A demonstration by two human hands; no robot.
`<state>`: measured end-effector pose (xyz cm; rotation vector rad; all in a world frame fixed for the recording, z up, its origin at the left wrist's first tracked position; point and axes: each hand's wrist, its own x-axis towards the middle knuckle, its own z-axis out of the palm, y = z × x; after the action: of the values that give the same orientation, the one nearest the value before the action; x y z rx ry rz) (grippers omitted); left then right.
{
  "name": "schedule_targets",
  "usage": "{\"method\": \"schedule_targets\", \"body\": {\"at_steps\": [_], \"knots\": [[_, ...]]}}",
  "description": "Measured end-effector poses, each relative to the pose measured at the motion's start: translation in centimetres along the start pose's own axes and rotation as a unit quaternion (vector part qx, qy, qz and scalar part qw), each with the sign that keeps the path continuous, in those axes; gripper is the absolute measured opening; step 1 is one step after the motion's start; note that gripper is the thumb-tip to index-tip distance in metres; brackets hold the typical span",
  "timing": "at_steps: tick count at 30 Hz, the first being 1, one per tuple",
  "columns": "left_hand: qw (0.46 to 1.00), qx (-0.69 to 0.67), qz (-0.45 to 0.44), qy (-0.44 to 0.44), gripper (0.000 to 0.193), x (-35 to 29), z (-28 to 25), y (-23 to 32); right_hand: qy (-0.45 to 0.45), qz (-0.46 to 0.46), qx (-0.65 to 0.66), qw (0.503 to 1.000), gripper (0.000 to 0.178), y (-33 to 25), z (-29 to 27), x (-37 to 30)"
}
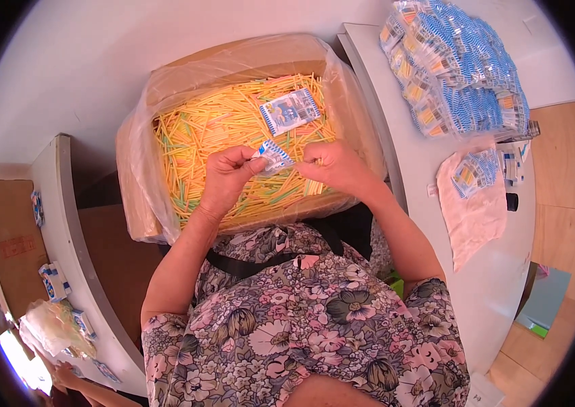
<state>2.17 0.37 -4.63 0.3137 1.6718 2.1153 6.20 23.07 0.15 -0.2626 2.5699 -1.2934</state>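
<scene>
Fingertips of both hands pinch one small blue-and-white packet (274, 157), the left hand (227, 178) gripping its left end and the right hand (333, 167) closed on its right, held just above a cardboard box (139, 203) lined with clear plastic and full of yellow, orange and green sticks (219, 129). The step looks like handling or opening a single packet; a steady two-handed grip seems needed. A second packet (290, 110) lies on the sticks beyond. To the right, a white table (497, 271) carries a heap of filled packets (460, 68) and a pale cloth (472, 203). Nothing blocks the hands.
</scene>
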Motion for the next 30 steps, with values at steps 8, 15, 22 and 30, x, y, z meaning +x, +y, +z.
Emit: {"method": "schedule_targets", "body": {"at_steps": [8, 15, 22, 30], "knots": [[0.999, 0.025, -0.009, -0.029, 0.011, 0.1, 0.3, 0.8, 0.047, 0.004, 0.022, 0.999, 0.023, -0.1, -1.6, 0.1], [0.997, 0.045, -0.003, -0.058, 0.010, 0.3, 0.4, 0.5, 0.068, 0.004, 0.171, 0.983, 0.024, -3.0, -2.5, 2.0], [0.996, 0.041, -0.001, -0.075, 0.010, 0.0, 0.3, 0.6, 0.064, 0.044, 0.170, 0.982, 0.027, -4.5, -3.1, 2.0], [0.997, 0.043, 0.005, -0.064, 0.011, -0.1, 0.3, 0.8, 0.121, 0.008, 0.068, 0.990, 0.027, -5.9, -2.5, 2.3]]}}
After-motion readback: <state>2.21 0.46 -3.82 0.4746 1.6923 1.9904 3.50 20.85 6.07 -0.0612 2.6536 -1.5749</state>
